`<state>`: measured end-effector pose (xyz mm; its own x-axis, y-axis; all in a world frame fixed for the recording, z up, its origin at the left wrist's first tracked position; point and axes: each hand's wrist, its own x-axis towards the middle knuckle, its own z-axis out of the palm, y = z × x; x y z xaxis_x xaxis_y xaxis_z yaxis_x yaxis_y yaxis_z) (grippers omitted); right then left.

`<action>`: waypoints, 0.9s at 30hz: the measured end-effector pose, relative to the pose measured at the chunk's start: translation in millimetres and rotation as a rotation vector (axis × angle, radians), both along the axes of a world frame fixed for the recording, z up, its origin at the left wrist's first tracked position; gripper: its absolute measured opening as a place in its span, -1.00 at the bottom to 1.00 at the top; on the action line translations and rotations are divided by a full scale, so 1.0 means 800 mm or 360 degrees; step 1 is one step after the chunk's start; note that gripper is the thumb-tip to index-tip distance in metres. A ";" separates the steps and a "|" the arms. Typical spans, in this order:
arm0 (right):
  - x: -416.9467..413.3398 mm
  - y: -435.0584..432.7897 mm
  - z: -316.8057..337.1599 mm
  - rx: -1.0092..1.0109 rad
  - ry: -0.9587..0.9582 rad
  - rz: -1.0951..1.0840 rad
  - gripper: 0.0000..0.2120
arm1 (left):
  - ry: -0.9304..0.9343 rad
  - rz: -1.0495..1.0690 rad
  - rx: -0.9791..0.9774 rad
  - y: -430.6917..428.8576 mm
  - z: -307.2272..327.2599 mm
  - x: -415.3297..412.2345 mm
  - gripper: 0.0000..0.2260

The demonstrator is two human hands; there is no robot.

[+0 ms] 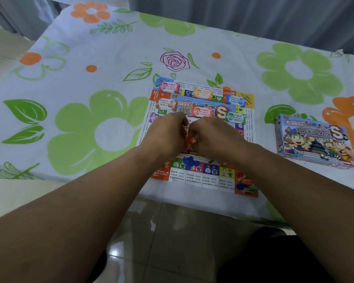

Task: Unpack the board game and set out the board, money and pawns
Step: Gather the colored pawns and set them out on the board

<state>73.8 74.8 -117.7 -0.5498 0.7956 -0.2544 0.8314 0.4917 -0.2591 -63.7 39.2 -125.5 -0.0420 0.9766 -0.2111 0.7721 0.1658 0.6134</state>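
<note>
The board (211, 177) lies unfolded, six money stacks (169, 87) across its far half. An orange pawn (189, 140) is over its middle, a blue pawn (189, 163) at its near edge, other pawns (245, 185) at its near-right corner.

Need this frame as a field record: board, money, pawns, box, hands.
board: unfolded, flat on the floral tablecloth
money: six stacks on the board's far half; pink stack far left, green stack at the right
hands: left hand and right hand meet over the board, fingers curled on an orange pawn
blue pawn: on the board's near edge
loose pawns: small pile, near-right corner
box: on the cloth, right of the board, apart
</note>
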 end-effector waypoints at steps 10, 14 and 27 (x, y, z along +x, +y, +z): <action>0.000 0.000 -0.009 0.0003 0.0050 -0.0031 -0.89 | -0.0081 0.0051 -0.0004 0.001 0.003 -0.002 -0.72; 0.002 -0.001 -0.003 -0.0028 0.0067 -0.0031 -0.85 | -0.0151 0.0113 0.0009 0.000 0.006 -0.003 -0.72; 0.033 -0.014 0.029 -0.0140 0.0099 -0.0066 -0.78 | -0.0211 0.0096 -0.0046 -0.017 0.025 -0.023 -0.70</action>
<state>100.3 63.7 -94.7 -0.5337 0.7943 -0.2905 0.8315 0.4302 -0.3515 -82.2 25.7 -105.2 -0.0705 0.9665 -0.2466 0.6726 0.2286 0.7038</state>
